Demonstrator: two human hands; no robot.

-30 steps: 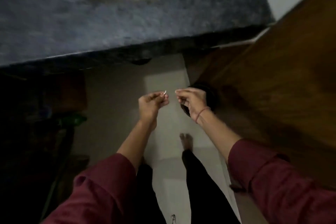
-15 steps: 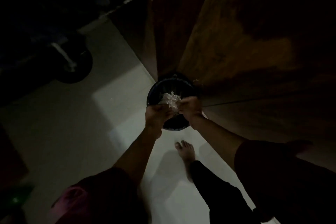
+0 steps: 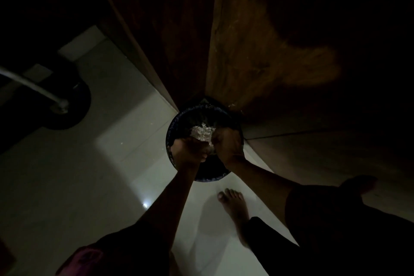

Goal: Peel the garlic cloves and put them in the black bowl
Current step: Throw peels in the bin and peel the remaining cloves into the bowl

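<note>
Left hand and right hand, grips too dark to tell, over flaky skins in round black container.

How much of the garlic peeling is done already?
Done: a pale papery heap lies in the black bowl, though it is too dark to tell skins from cloves. In hand: the left hand and right hand meet over the bowl, fingers curled, probably working one piece; what they hold is hidden. Left: no unpeeled garlic shows, so I cannot say how much remains.
</note>
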